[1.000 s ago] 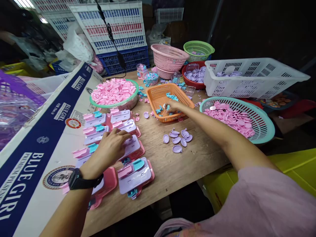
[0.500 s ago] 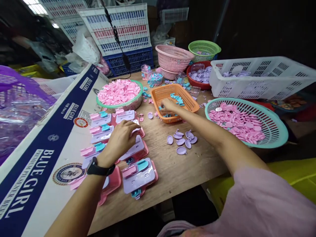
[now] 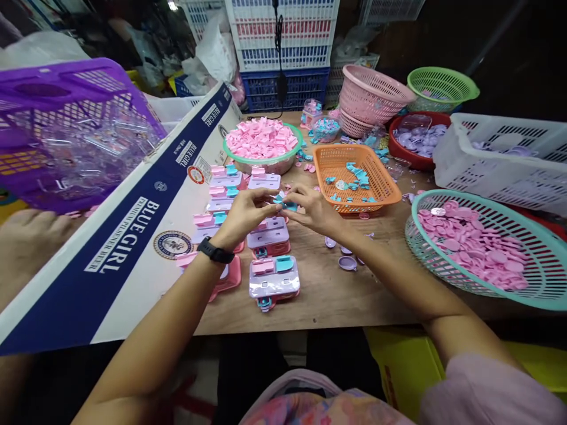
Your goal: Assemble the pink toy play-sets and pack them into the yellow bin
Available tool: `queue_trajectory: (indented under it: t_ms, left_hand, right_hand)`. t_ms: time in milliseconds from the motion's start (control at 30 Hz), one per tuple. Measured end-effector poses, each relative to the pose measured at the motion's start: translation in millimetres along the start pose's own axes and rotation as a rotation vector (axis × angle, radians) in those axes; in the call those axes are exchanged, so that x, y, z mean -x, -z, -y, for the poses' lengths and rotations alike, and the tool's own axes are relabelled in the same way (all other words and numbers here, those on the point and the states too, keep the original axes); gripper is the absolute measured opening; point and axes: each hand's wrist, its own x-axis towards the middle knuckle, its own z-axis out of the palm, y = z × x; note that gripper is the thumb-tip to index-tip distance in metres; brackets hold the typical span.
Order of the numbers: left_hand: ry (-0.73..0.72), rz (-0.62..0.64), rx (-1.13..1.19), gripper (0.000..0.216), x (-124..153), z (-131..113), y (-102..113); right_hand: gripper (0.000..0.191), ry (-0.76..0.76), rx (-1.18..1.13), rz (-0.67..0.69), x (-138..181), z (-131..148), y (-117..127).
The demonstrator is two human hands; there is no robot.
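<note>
A small turquoise plastic piece is above the counter, pinched between the curled thumbs and fingers of the left hand and right hand. Beneath are two rows of lilac-and-pink toy units, one near the counter's near edge. An orange basket sits just beyond the right hand; a mint basket stands toward the counter's right edge.

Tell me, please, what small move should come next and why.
Perhaps set the blue piece onto the farthest right-column lid: the left hand and right hand hold it between them, and that lid shows a pink part but no blue.
</note>
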Motion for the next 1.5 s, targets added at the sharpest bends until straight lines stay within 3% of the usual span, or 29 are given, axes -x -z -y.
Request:
queue_trajectory:
  t_ms: [67,200,333,533,733,933,1067,1333,1500]
  left_hand:
    - [-0.020,-0.010,0.057,0.062,5.1,4.3,4.7]
    - [-0.148,-0.039,0.013,0.053,12.8,9.0,6.6]
    - [-0.266,-0.025,-0.179,0.043,16.7,15.0,7.6]
    - [-0.365,-0.042,-0.575,0.028,27.2,25.8,15.7]
    - [-0.334,0.160,-0.964,0.058,38.7,23.0,15.2]
    - [-0.329,0.200,-1.009,0.067,39.7,26.1,14.5]
    - [-0.327,0.198,-0.975,0.067,37.4,28.0,14.2]
    - [-0.278,0.181,-0.964,0.059,38.4,30.4,12.2]
    - [-0.287,0.194,-0.994,0.061,40.9,24.2,9.7]
  right_hand:
    - [0.023,-0.062,-0.104,-0.031,-1.1,0.6,-0.4]
    - [0.040,-0.352,-0.322,-0.096,-3.6,-3.7,-7.9]
    - [0.033,-0.458,-0.409,0.023,-5.0,-7.2,-20.8]
    - [0.017,-0.358,-0.202,0.067,-8.7,-2.9,-21.8]
    - [0.012,-0.226,-0.021,0.170,-18.0,-15.2,-29.4]
    - [0.012,-0.039,0.015,0.196,-15.0,-21.9,-31.5]
    - [0.017,-0.033,0.076,0.093,-3.2,-15.5,-33.6]
    - [0.016,0.020,0.065,0.090,2.7,-13.4,-44.4]
    - [0.017,-0.064,-0.024,0.040,8.8,-13.1,-44.2]
